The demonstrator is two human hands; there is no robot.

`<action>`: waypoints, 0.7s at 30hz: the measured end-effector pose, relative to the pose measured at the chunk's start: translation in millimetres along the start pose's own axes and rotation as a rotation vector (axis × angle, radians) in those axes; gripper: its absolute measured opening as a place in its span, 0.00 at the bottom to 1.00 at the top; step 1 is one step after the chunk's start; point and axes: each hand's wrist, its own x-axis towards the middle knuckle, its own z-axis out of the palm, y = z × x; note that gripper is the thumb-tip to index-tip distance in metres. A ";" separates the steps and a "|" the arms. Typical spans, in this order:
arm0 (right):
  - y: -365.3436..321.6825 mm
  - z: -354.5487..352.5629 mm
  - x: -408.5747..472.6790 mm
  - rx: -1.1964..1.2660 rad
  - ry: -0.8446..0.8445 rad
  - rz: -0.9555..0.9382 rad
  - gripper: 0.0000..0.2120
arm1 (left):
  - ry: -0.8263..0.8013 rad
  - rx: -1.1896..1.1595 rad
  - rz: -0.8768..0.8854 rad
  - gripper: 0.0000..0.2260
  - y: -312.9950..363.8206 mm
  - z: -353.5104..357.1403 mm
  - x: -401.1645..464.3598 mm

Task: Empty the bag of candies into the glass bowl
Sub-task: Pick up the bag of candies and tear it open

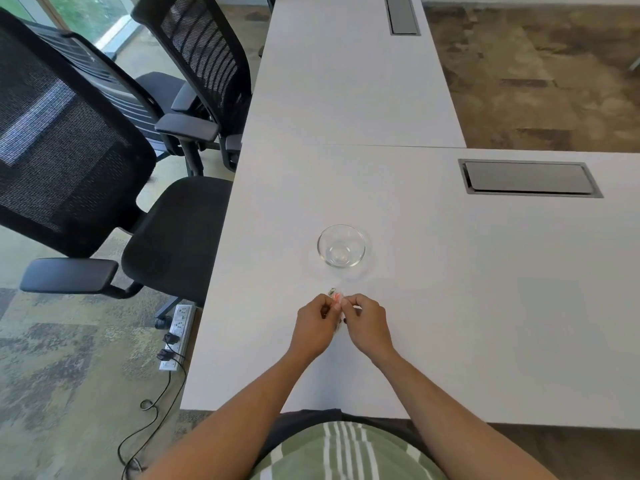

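A clear glass bowl [341, 245] stands with nothing in it on the white table [450, 289], a short way beyond my hands. Between my hands is a small clear bag of candies [336, 298], with orange and pink showing at its top; most of it is hidden by my fingers. My left hand [313, 327] pinches the bag's left side. My right hand [367, 325] pinches its right side, and the two sets of fingertips almost touch. Both hands hover just above the table near its front edge.
Black mesh office chairs [104, 188] stand along the table's left edge. A grey cable hatch [528, 177] is set into the table at the right, another hatch [403, 15] lies far back. A white power strip [176, 336] with cables lies on the floor at left.
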 end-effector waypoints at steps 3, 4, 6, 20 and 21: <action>-6.5 3.5 -3.4 -0.064 0.040 -0.053 0.15 | 0.086 0.111 0.048 0.16 2.4 2.4 -1.4; -8.9 5.4 -4.5 -0.071 0.052 -0.068 0.16 | 0.118 0.147 0.052 0.18 3.4 3.5 -1.5; -12.8 9.2 -6.3 -0.076 0.076 -0.093 0.17 | 0.172 0.227 0.056 0.20 5.4 4.7 -0.7; -13.0 13.2 0.0 -0.248 0.178 -0.089 0.16 | 0.274 0.381 -0.011 0.09 15.3 -2.0 8.8; -13.3 12.7 0.8 -0.254 0.171 -0.093 0.16 | 0.263 0.384 0.000 0.09 15.0 -3.4 9.4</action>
